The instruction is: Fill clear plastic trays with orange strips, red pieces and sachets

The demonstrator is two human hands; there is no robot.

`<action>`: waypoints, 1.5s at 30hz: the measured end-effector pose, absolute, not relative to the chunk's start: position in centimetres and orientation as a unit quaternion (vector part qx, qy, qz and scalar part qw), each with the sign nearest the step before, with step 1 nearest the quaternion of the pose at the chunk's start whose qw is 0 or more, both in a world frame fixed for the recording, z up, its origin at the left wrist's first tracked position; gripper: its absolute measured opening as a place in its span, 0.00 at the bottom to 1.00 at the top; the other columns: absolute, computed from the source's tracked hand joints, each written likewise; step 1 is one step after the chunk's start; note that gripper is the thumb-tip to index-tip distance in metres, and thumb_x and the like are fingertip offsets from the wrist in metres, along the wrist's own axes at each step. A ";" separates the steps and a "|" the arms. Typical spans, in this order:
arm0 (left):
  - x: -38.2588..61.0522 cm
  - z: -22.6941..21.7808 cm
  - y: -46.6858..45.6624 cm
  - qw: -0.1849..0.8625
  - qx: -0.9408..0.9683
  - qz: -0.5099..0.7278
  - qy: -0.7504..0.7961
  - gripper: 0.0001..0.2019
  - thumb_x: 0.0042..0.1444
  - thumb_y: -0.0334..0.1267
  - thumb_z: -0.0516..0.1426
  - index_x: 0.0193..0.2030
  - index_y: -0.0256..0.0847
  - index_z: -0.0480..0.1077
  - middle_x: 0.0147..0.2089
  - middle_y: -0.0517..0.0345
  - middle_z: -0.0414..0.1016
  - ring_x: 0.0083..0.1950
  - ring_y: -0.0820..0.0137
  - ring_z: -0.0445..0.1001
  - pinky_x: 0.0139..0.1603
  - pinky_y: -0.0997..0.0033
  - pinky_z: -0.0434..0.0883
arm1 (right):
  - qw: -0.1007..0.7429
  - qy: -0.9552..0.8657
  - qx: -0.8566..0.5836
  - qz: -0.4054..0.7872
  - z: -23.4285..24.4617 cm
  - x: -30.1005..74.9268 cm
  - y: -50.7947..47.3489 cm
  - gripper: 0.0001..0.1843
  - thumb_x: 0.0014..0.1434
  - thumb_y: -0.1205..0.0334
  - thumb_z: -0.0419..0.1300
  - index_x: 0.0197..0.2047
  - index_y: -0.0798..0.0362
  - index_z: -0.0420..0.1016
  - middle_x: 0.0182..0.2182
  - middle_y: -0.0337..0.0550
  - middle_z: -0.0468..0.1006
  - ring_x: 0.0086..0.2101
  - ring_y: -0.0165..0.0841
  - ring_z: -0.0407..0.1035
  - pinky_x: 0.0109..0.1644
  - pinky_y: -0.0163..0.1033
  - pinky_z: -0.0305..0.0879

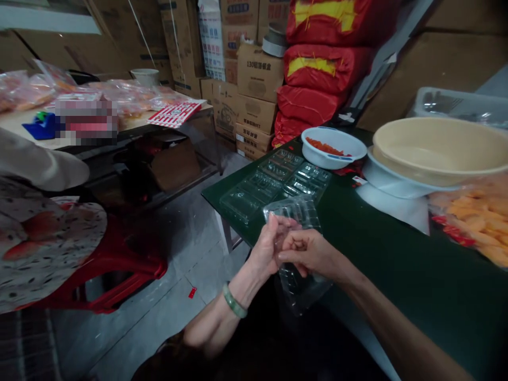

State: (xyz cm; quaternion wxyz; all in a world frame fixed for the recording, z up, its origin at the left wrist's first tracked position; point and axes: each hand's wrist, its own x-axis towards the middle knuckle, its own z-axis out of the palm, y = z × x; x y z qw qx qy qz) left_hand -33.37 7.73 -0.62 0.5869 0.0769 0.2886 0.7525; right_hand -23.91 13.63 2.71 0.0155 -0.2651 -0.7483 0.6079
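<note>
A clear plastic compartment tray (304,291) is tilted at the near edge of the green table, in front of my body. My left hand (268,243), with a green bangle at the wrist, grips it by the left side, the thumb pointing up. Against its middle, my right hand (307,251) is closed with thumb and fingers pinched close to my left fingers; what the pinch holds is hidden. Several more clear plastic trays (262,182) lie flat on the table just beyond my hands.
A white basin (333,148) of small orange-red pieces stands farther back on the green table (377,270). At the right are a large cream basin (440,151) and bagged orange pieces (476,222). Someone sits at left on a red stool (119,264), near another table with bags.
</note>
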 end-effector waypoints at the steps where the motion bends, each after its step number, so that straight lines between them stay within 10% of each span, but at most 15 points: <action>1: -33.4 -0.7 7.7 0.603 0.078 0.741 0.285 0.27 0.39 0.62 0.59 0.32 0.36 0.69 0.37 0.51 0.71 0.37 0.63 0.73 0.34 0.64 0.72 | 0.003 -0.740 -0.260 0.620 2.7 -23.8 14.0 0.11 0.50 0.59 0.60 0.23 0.54 0.64 0.12 0.30 0.64 0.12 0.22 0.58 0.15 0.27 0.49; 9: -33.4 -0.7 8.2 0.631 0.112 0.722 0.260 0.30 0.42 0.66 0.53 0.31 0.37 0.67 0.36 0.52 0.70 0.32 0.64 0.73 0.27 0.64 0.71 | -0.026 -0.742 -0.244 0.624 2.9 -23.1 15.1 0.11 0.53 0.57 0.55 0.25 0.54 0.66 0.13 0.32 0.66 0.13 0.23 0.61 0.15 0.28 0.52; 15: -32.1 -0.4 8.0 0.550 0.165 0.736 0.358 0.23 0.39 0.54 0.63 0.31 0.34 0.70 0.33 0.53 0.72 0.34 0.69 0.72 0.36 0.71 0.69 | 0.143 -0.880 -0.264 0.369 3.1 -22.6 12.0 0.11 0.50 0.68 0.51 0.19 0.52 0.54 0.16 0.35 0.61 0.18 0.24 0.54 0.23 0.34 0.49; 26: -37.1 0.3 3.9 0.488 0.175 0.781 0.347 0.07 0.43 0.30 0.62 0.29 0.37 0.68 0.36 0.57 0.69 0.42 0.65 0.71 0.36 0.64 0.73 | 0.409 -0.566 -0.295 0.652 7.4 -18.1 13.2 0.16 0.56 0.58 0.53 0.21 0.51 0.54 0.16 0.31 0.49 0.16 0.23 0.45 0.19 0.33 0.41; 36: -45.3 2.8 -2.6 0.321 0.193 0.837 0.400 0.07 0.41 0.25 0.59 0.29 0.36 0.68 0.37 0.56 0.69 0.45 0.64 0.69 0.36 0.64 0.74 | 0.283 -0.431 -0.404 0.756 -2.5 -20.9 16.9 0.20 0.41 0.53 0.65 0.21 0.52 0.56 0.16 0.30 0.55 0.16 0.21 0.49 0.18 0.30 0.46; 45: -44.5 2.2 -2.0 0.326 0.161 0.848 0.386 0.07 0.40 0.26 0.59 0.28 0.36 0.68 0.35 0.56 0.69 0.43 0.64 0.71 0.35 0.66 0.72 | 0.319 -0.598 -0.504 0.535 -0.7 -17.9 16.1 0.14 0.53 0.48 0.56 0.34 0.50 0.66 0.27 0.44 0.71 0.25 0.33 0.66 0.23 0.38 0.62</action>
